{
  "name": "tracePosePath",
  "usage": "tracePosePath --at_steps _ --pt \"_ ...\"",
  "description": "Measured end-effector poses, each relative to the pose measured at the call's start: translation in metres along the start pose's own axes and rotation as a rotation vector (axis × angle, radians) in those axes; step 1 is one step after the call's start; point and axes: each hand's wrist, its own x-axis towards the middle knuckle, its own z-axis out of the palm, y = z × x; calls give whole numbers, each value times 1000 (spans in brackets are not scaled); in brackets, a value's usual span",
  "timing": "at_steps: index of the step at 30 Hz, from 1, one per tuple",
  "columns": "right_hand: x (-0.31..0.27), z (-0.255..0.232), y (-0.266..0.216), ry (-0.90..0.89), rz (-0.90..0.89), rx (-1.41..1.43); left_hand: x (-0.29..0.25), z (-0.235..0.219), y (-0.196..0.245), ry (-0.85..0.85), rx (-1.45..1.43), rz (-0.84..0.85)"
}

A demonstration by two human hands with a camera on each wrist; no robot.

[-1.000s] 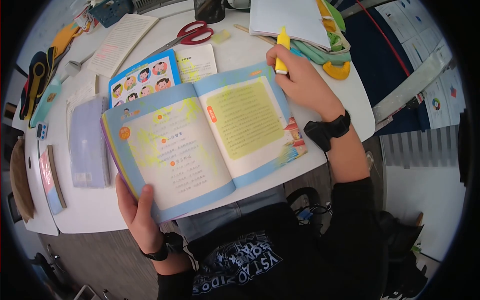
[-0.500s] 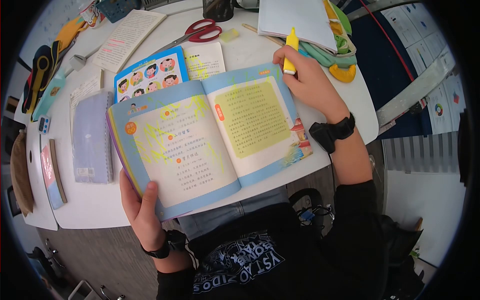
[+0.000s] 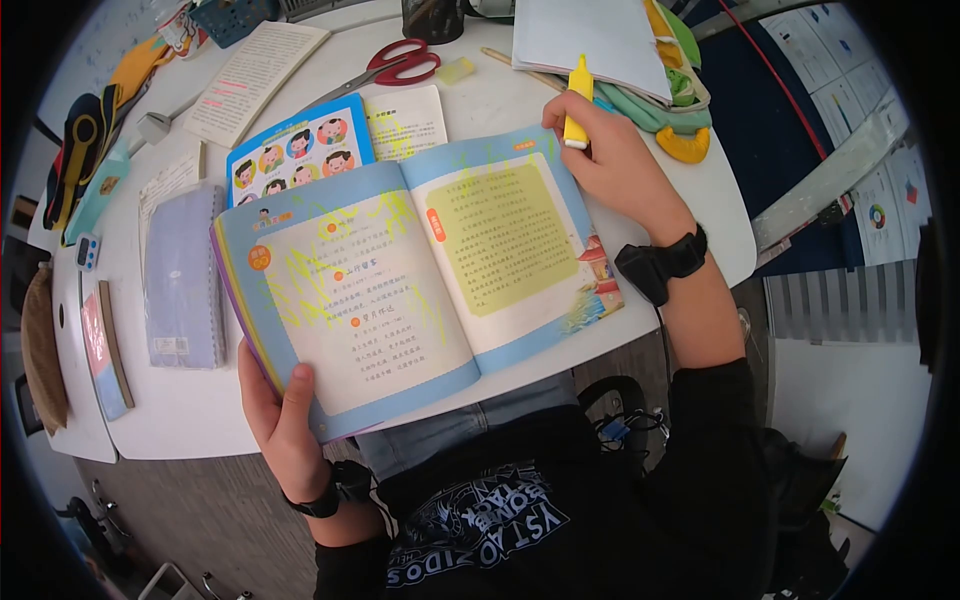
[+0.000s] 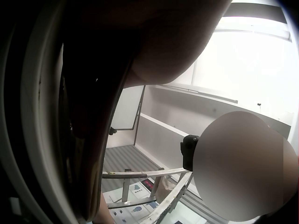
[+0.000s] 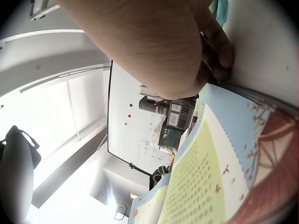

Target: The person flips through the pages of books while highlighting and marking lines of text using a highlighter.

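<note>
An open book (image 3: 400,290) with blue-edged pages and yellow-green marks lies tilted at the table's near edge. The left hand (image 3: 285,430) grips its lower left corner, thumb on the page and the other fingers beneath. At the upper right corner, the right hand (image 3: 620,165) holds a yellow highlighter (image 3: 578,105) with its tip pointing up and away from the page. In the right wrist view the right hand (image 5: 159,46) is at the edge of the book (image 5: 196,177); its fingertips are partly hidden. The left wrist view shows the left hand (image 4: 173,42) dark and close up.
Behind the book lie a blue picture card (image 3: 300,150), red-handled scissors (image 3: 400,65) and a printed booklet (image 3: 255,80). A lilac notebook (image 3: 185,280) is on the left. White paper (image 3: 590,45) and a green-yellow pouch (image 3: 685,115) sit at the back right.
Compared with a second ago, the book, hands and table items appear slightly farther right in the head view. Both holds look the same.
</note>
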Motion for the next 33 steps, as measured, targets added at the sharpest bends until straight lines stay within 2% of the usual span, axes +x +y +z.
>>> tracePosePath --at_steps 12,16,33 --pt "-1 1 -2 31 57 42 0 1 1 17 23 4" --pt "-1 2 -2 42 44 53 0 -3 -2 12 45 -29" --pt "-1 3 -4 59 -15 51 -1 -1 -1 17 33 6"
